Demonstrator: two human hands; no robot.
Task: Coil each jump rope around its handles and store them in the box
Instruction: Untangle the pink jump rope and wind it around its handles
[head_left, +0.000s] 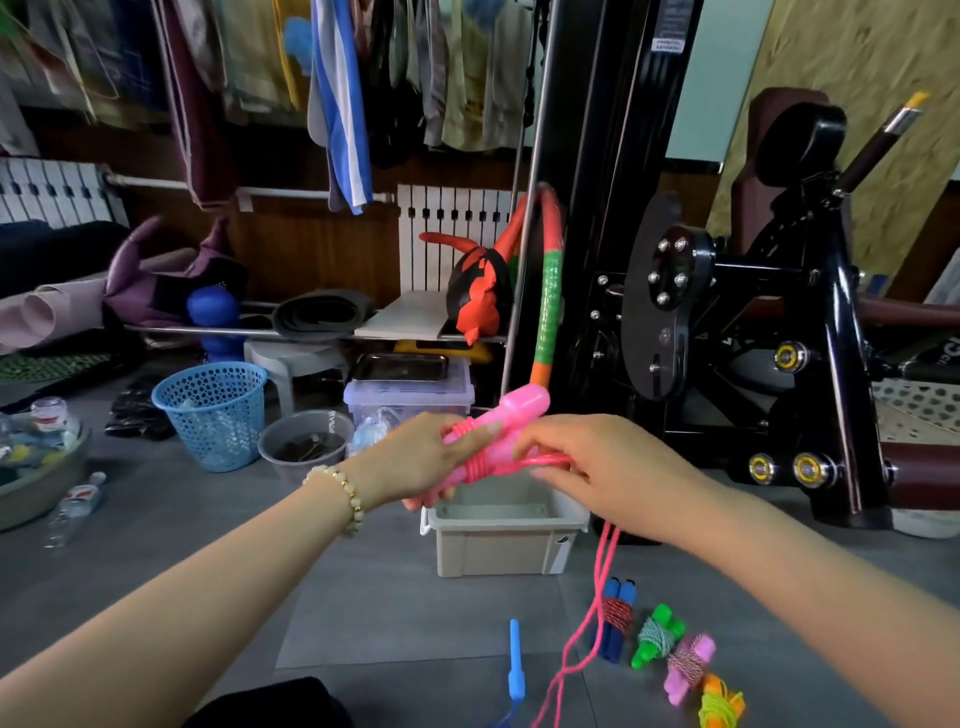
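Grey box (498, 551) sits on the floor, right under the action. Left hand (415, 462) has its fingers wrapped round the pink handles (514, 415), holding them above the box. Right hand (597, 467) pinches the pink cord (597, 597) just beside the wraps, and the slack trails to the floor. Tip imo: keep that cord taut, lay each turn snug against the last, and squeeze both handles together so they don't splay. Four wound bundles (670, 649) wait nearby.
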